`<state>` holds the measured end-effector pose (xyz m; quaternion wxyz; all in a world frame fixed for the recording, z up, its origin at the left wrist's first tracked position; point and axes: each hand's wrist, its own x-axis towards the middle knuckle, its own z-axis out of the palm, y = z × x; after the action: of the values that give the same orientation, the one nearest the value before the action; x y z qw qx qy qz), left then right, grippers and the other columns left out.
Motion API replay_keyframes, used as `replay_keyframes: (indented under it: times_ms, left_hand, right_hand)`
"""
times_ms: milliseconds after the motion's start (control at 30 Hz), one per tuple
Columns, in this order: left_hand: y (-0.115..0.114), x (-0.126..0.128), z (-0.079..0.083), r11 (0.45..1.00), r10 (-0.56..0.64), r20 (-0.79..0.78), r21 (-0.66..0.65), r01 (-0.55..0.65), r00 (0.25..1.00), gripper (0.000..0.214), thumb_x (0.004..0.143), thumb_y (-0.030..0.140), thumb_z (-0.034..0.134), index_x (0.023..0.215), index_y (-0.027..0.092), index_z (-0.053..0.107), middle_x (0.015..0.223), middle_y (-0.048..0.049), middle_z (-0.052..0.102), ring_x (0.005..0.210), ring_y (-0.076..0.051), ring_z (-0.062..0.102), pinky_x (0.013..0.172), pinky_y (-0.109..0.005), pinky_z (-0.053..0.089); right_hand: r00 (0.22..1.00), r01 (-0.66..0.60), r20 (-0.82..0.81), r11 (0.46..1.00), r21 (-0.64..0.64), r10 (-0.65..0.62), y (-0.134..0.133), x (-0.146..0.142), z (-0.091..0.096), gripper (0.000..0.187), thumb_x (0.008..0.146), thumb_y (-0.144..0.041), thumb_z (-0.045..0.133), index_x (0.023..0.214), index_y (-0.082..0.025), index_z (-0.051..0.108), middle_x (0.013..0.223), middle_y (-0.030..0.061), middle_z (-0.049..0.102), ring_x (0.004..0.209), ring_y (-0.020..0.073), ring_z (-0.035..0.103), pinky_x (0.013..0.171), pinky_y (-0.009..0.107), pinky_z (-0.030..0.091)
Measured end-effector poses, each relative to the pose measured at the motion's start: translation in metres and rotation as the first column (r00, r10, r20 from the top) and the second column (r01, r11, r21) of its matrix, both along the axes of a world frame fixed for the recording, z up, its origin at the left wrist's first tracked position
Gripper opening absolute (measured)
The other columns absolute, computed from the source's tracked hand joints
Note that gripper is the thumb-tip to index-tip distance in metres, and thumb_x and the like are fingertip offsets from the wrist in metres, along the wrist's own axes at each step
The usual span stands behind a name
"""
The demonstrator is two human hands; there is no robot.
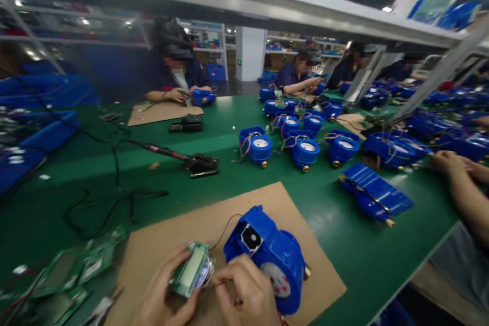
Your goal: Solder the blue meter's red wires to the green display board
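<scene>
**Green bench, LCD module in hand**

Green assembly bench (pixel 344 249), cardboard mat (pixel 191 234) at near edge, bare mat beyond hands. Left hand (pixel 160 295) fingers curled around LCD circuit module (pixel 191 270), long axis tilted up-right. Right hand (pixel 248 295) pinches thin wires beside it, touching blue water meter (pixel 271 254). Wrists cut off by frame; soldering iron (pixel 168 152) well apart

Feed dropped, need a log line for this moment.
left hand: holds display board | right hand: on red wire | blue meter: on cardboard

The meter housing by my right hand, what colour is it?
Bright blue meter housing, beside the right hand; head view.
</scene>
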<state>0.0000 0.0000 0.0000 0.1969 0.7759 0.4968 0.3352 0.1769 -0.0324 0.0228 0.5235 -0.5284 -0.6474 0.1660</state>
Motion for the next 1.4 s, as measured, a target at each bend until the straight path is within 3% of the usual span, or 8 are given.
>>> replay_keyframes:
  times_ms: [200, 400, 600, 733, 867, 1067, 1267, 1400]
  left_hand:
    - [-0.007, 0.000, 0.011, 0.994, -0.022, 0.007, -0.105, 0.023, 1.000, 0.045, 0.082, 0.034, 0.051, 0.122, 0.029, 0.032, 0.129, -0.0053, 0.038, 0.120, -0.020, 0.037, 0.100, -0.042, 0.038]
    - [-0.011, -0.023, 0.017, 0.971, -0.106, 0.002, -0.217, 0.104, 0.994, 0.081, 0.066, 0.061, 0.061, 0.130, 0.029, 0.024, 0.140, -0.0085, 0.021, 0.127, -0.030, 0.024, 0.103, -0.052, 0.028]
    - [0.005, -0.047, 0.037, 0.951, -0.048, 0.150, -0.295, 0.091, 0.988, 0.056, 0.080, 0.054, 0.046, 0.128, 0.031, 0.029, 0.137, -0.0031, 0.028, 0.124, -0.026, 0.029, 0.104, -0.045, 0.028]
    - [0.032, -0.046, 0.050, 0.930, 0.097, 0.233, -0.367, -0.005, 0.968, 0.037, 0.085, 0.045, 0.044, 0.119, 0.030, 0.042, 0.124, -0.0014, 0.045, 0.114, -0.021, 0.042, 0.099, -0.034, 0.034]
    - [0.062, -0.035, 0.056, 0.897, 0.290, 0.378, -0.427, -0.113, 0.879, 0.028, 0.080, 0.043, 0.056, 0.097, 0.021, 0.056, 0.094, -0.0030, 0.059, 0.081, -0.015, 0.055, 0.073, -0.023, 0.043]
    - [0.089, -0.027, 0.043, 0.803, 0.372, 0.534, -0.595, 0.025, 0.759, 0.035, 0.078, 0.041, 0.057, 0.098, 0.013, 0.053, 0.075, -0.0060, 0.062, 0.051, -0.010, 0.051, 0.051, -0.020, 0.042]
    - [0.084, -0.023, 0.045, 0.692, 0.465, 0.613, -0.702, 0.170, 0.639, 0.033, 0.083, 0.035, 0.049, 0.102, 0.008, 0.050, 0.101, -0.0184, 0.060, 0.089, -0.020, 0.061, 0.082, -0.031, 0.048]
    - [0.079, -0.026, 0.047, 0.681, 0.437, 0.599, -0.708, 0.188, 0.671, 0.035, 0.084, 0.035, 0.044, 0.108, 0.009, 0.048, 0.110, -0.0191, 0.056, 0.101, -0.024, 0.056, 0.094, -0.041, 0.042]
  right_hand:
    - [0.991, -0.130, 0.023, 0.990, -0.049, 0.131, 0.002, -0.003, -0.004, 0.017, 0.078, -0.009, 0.047, 0.082, -0.018, 0.061, 0.074, 0.0033, 0.059, 0.068, 0.0136, 0.056, 0.060, 0.022, 0.041]
    - [0.994, -0.083, -0.093, 0.976, -0.199, 0.066, 0.010, -0.003, -0.004, 0.011, 0.081, -0.012, 0.051, 0.077, -0.018, 0.060, 0.068, 0.0001, 0.053, 0.052, 0.0092, 0.042, 0.049, 0.021, 0.035]
    - [0.987, -0.097, -0.150, 0.960, -0.262, 0.059, 0.011, -0.006, -0.002, 0.010, 0.080, -0.014, 0.052, 0.076, -0.018, 0.060, 0.065, -0.0019, 0.049, 0.049, 0.0079, 0.036, 0.048, 0.021, 0.032]
    - [0.985, -0.100, -0.164, 0.952, -0.290, 0.053, 0.017, -0.008, -0.001, 0.010, 0.081, -0.016, 0.051, 0.075, -0.018, 0.060, 0.065, -0.0012, 0.050, 0.051, 0.0091, 0.038, 0.050, 0.022, 0.032]
    - [0.984, -0.126, -0.159, 0.956, -0.264, 0.086, 0.020, -0.009, 0.000, 0.010, 0.081, -0.016, 0.051, 0.075, -0.018, 0.059, 0.067, -0.0009, 0.051, 0.051, 0.0089, 0.039, 0.049, 0.021, 0.032]
    - [0.981, -0.172, -0.131, 0.958, -0.230, 0.145, 0.020, -0.007, 0.000, 0.011, 0.081, -0.014, 0.051, 0.075, -0.018, 0.059, 0.068, -0.0006, 0.053, 0.050, 0.0088, 0.039, 0.046, 0.021, 0.031]
    - [0.981, -0.182, -0.111, 0.954, -0.239, 0.160, 0.019, -0.004, -0.002, 0.011, 0.082, -0.016, 0.051, 0.075, -0.019, 0.059, 0.067, -0.0008, 0.053, 0.051, 0.0094, 0.040, 0.047, 0.021, 0.032]
    - [0.979, -0.196, -0.110, 0.944, -0.264, 0.172, 0.018, -0.003, 0.001, 0.011, 0.083, -0.017, 0.050, 0.077, -0.020, 0.059, 0.070, -0.0007, 0.055, 0.052, 0.0096, 0.041, 0.047, 0.021, 0.032]
